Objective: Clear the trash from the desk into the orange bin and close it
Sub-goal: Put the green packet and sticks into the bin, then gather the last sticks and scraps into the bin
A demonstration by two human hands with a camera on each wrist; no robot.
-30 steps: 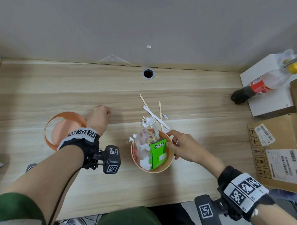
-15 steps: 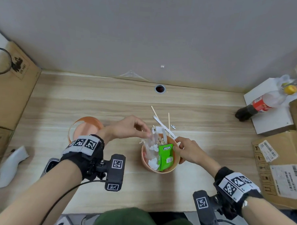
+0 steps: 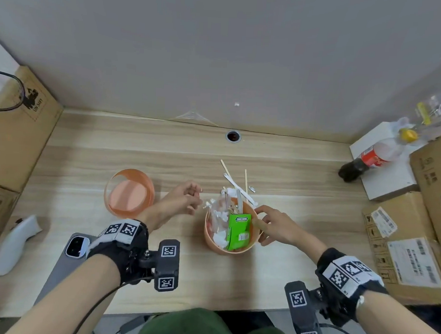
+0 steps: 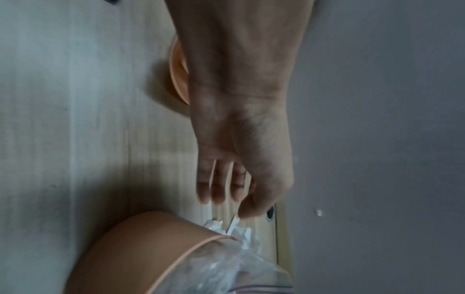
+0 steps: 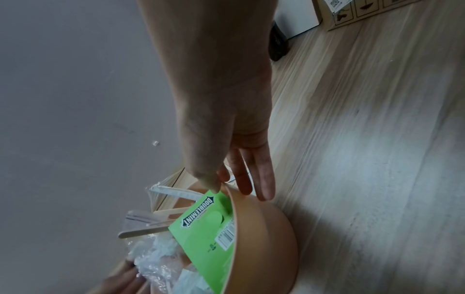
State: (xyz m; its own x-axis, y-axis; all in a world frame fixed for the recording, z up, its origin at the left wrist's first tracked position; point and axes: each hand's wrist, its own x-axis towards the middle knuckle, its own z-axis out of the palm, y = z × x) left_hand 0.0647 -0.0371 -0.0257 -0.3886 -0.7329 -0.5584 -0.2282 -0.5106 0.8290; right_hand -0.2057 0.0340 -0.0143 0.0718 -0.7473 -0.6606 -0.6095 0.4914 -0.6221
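The orange bin (image 3: 226,251) stands mid-desk, stuffed with a green gum box (image 3: 237,230), a clear plastic bag (image 3: 218,216), tissues and wooden sticks. Its orange lid (image 3: 128,195) lies apart on the left. My right hand (image 3: 258,220) pinches the bin's right rim (image 5: 232,210), thumb inside against the gum box (image 5: 201,228), fingers outside. My left hand (image 3: 195,201) hovers just left of the bin (image 4: 141,248), fingers loosely curled (image 4: 219,191), with nothing seen in it. Behind the bin, wooden sticks (image 3: 225,167), a white strip (image 3: 235,184) and a small foil scrap (image 3: 251,189) lie on the desk.
Cardboard boxes stand at the left edge (image 3: 13,132) and at the right (image 3: 408,245). A cola bottle (image 3: 374,157) lies on a white box (image 3: 390,184) at the far right. A phone (image 3: 69,256) and a white object (image 3: 14,243) lie at the near left.
My left hand left the lid, reached over the bin's top, and now sits drawn back slightly at its left side. My right hand has stayed on the rim.
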